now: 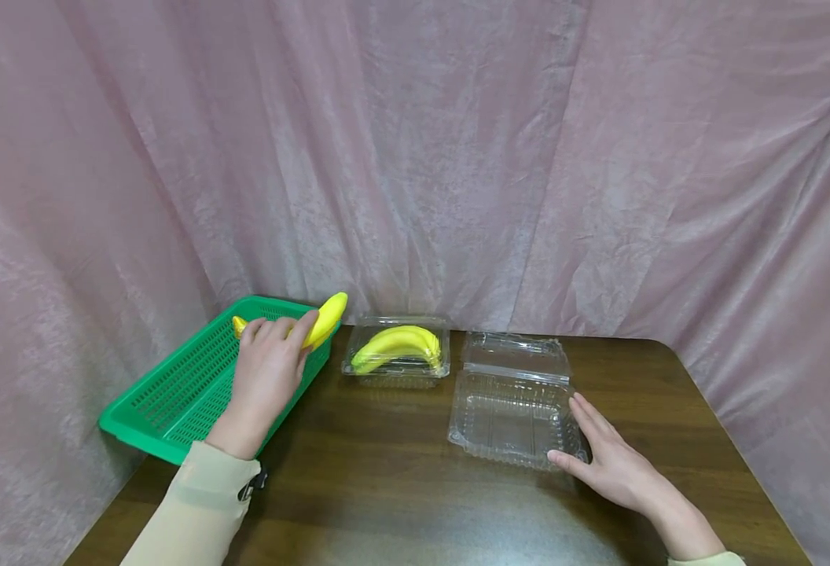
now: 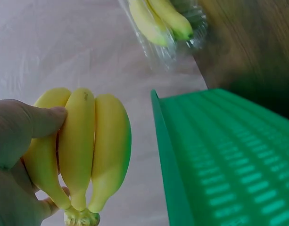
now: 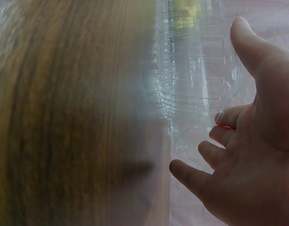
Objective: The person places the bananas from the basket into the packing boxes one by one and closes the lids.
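My left hand (image 1: 270, 363) grips a bunch of yellow bananas (image 2: 77, 150) over the far end of a green basket (image 1: 174, 377). In the left wrist view the thumb lies across the front of the bunch, with its stem end pointing down. On the right, a clear plastic clamshell box (image 1: 510, 420) stands with its lid (image 1: 517, 354) folded back, and nothing lies inside it. My right hand (image 1: 609, 464) is at the box's right side, fingers extended and thumb at the near corner.
Between basket and open box, a second clear clamshell (image 1: 358, 368) holds yellow bananas (image 1: 397, 346) under its lid. All of it stands on a brown wooden table (image 1: 387, 487). A pink curtain (image 1: 457, 157) hangs right behind the table's far edge.
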Available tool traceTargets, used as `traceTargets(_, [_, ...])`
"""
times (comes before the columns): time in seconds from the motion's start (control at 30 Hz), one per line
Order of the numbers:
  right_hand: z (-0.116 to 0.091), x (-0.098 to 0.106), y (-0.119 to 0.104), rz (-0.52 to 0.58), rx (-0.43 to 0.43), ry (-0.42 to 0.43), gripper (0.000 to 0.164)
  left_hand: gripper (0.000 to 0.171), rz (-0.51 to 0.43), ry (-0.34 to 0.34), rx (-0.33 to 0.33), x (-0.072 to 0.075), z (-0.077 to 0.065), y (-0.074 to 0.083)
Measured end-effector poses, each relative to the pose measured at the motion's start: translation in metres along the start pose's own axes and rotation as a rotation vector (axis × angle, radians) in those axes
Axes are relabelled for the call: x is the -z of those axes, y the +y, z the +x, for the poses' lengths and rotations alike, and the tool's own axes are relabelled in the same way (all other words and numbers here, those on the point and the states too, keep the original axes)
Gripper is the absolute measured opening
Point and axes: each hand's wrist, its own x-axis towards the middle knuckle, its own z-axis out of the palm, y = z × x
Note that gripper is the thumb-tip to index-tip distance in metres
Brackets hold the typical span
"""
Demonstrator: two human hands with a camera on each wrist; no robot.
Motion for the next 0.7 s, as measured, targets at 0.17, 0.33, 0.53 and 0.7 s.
traceTargets(0.17, [0.0, -0.001, 0.001, 0.001, -0.003, 0.001, 0.106, 0.071, -0.011, -0.006, -0.017, -0.001, 0.002, 0.011])
traceTargets(0.33, [0.001, -0.001, 0.002, 0.001, 0.0, 0.005, 0.106, 0.072, -0.028, -0.011, -0.033, -0.003, 0.005, 0.023])
traceTargets(0.53, [0.001, -0.001, 0.003, -0.006, 0.007, 0.011, 0.106, 0.071, -0.061, 0.002, -0.054, -0.009, 0.01, 0.038])
traceTargets(0.7, [0.001, -0.001, 0.002, 0.006, -0.004, 0.001, 0.107, 0.072, -0.092, -0.006, -0.063, -0.014, 0.012, 0.052])
